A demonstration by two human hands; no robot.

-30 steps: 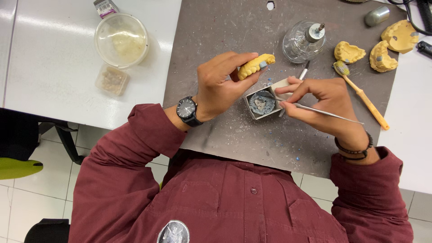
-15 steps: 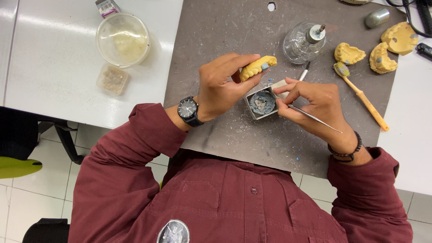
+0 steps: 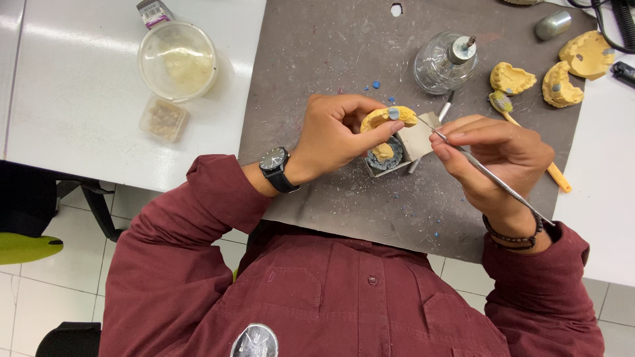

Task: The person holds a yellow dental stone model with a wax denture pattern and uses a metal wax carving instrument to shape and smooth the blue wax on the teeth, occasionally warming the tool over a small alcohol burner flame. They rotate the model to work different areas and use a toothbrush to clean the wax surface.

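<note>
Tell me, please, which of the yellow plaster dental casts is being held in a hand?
The arch-shaped yellow plaster cast in the left hand; the other three lie on the grey mat's right side.

A dental laboratory: yellow plaster jaw casts (image 3: 572,69) and a glass spirit burner (image 3: 444,63) crowd the upper right of a scarred grey mat (image 3: 311,66) on a white worktop (image 3: 66,99).

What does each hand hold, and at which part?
The left hand holds a yellow dental cast by its rear side, between thumb and fingers. The right hand pinches a thin metal tool near its front end.
</note>
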